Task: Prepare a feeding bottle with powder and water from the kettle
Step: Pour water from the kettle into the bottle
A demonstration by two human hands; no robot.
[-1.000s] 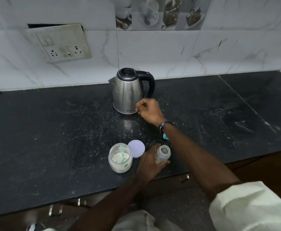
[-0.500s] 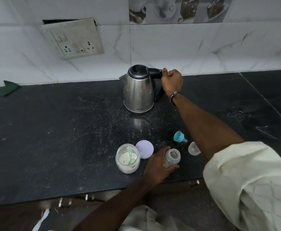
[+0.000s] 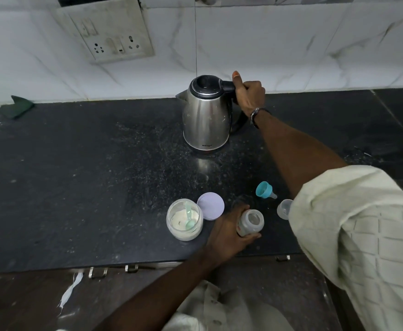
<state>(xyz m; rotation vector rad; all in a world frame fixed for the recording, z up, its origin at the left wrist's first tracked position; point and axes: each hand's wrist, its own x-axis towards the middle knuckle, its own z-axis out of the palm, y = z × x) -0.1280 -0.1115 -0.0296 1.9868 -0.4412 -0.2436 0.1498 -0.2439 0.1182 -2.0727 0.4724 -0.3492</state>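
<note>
A steel kettle [image 3: 205,120] with a black lid stands at the back of the dark counter [image 3: 76,175]. My right hand [image 3: 249,95] grips its black handle, thumb raised beside the lid. Near the front edge my left hand [image 3: 229,231] holds the open feeding bottle [image 3: 250,222] upright on the counter. To its left stands an open jar of white powder [image 3: 185,219] with a green scoop [image 3: 189,217] inside.
The jar's lilac lid [image 3: 211,206] lies beside the jar. A teal teat ring [image 3: 265,189] and a clear bottle cap [image 3: 284,209] lie right of the bottle. A wall socket plate [image 3: 109,32] hangs at the back left; a green cloth [image 3: 19,106] lies far left.
My right hand rose from the kettle's base to its handle and closed round it. The view has moved closer. My left hand stays on the bottle.
</note>
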